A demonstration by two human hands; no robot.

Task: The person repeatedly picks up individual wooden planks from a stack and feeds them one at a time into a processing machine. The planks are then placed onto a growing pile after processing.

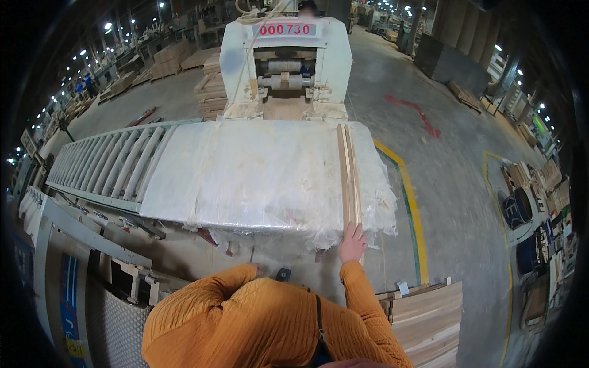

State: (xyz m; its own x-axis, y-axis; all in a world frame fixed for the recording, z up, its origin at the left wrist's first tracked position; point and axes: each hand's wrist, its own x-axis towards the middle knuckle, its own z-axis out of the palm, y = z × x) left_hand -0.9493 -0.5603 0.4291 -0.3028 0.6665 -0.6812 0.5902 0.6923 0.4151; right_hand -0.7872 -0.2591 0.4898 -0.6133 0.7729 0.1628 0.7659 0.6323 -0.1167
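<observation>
Head view: at six o'clock the person's orange sleeves fill the lower edge. The right hand (352, 243) reaches toward twelve o'clock and rests on the near end of the wooden strips (350, 175); its fingers look loosely together against the wood, though I cannot tell whether they grip it. The strips lie lengthwise along the right side of the plastic-wrapped table (245, 178), running up toward the white machine (285, 61) at twelve o'clock. The left hand (259, 268) is tucked near the chest, fingers hidden. A roller conveyor (110, 162) sits at ten o'clock and stacked boards (429, 319) at four o'clock. Judged from this, the strips are being taken off the table; next calls for closing a firm grip and drawing them back.
</observation>
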